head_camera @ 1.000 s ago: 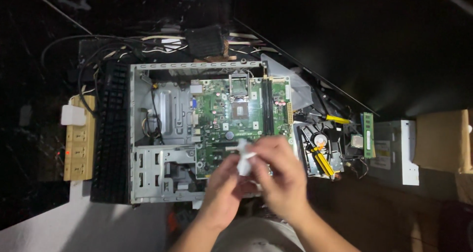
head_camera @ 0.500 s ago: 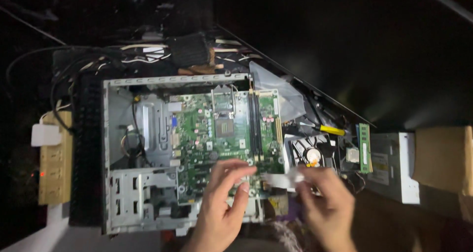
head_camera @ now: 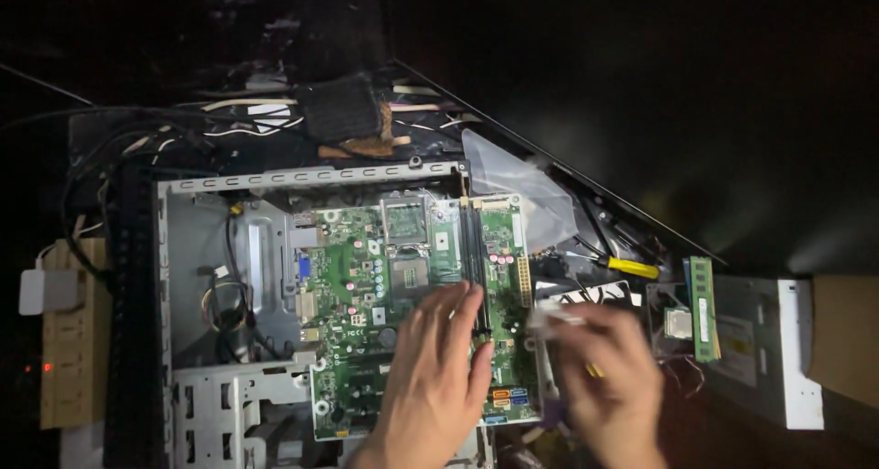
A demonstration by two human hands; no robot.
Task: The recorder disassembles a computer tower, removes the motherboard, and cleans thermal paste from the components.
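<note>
An open grey computer case lies flat with a green motherboard inside. My left hand rests flat on the lower right part of the board, fingers spread beside the black memory slots. My right hand is just right of the case, blurred, pinching a small white piece of tissue above a black cooling fan with a yellow part.
A yellow-handled screwdriver, a green memory stick and a small processor chip lie to the right, next to a white-edged drive. A clear plastic bag, cables, a beige power strip.
My hands have parted: the left went down flat onto the motherboard, the right carried the white tissue to the right over the fan. The view has shifted, so the case sits lower.
</note>
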